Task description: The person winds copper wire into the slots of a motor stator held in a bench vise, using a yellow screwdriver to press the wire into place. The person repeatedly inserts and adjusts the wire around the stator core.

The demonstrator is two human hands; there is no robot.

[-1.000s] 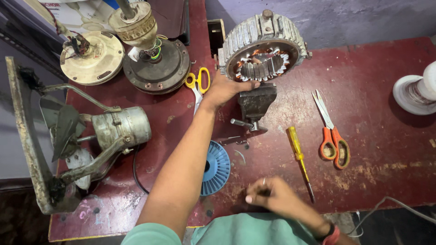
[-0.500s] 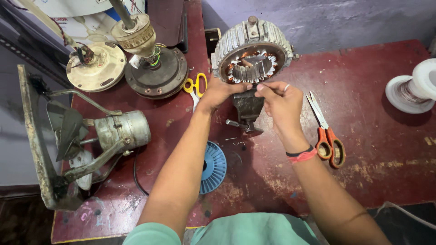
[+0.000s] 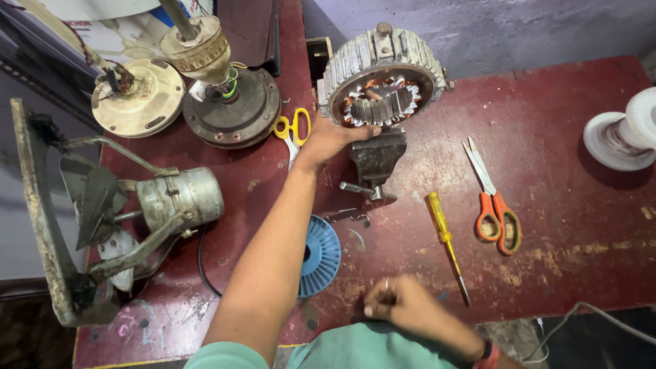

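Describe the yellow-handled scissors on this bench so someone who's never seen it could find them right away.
Start at the dark red workbench and find the ribbed round motor stator clamped in the small vise, where the left hand rests. Just left of that hand lie the yellow-handled scissors, beside a dark round fan motor housing. The other scissors, right of the vise, have orange handles.

ribbed metal stator [image 3: 380, 82] — dull, worn
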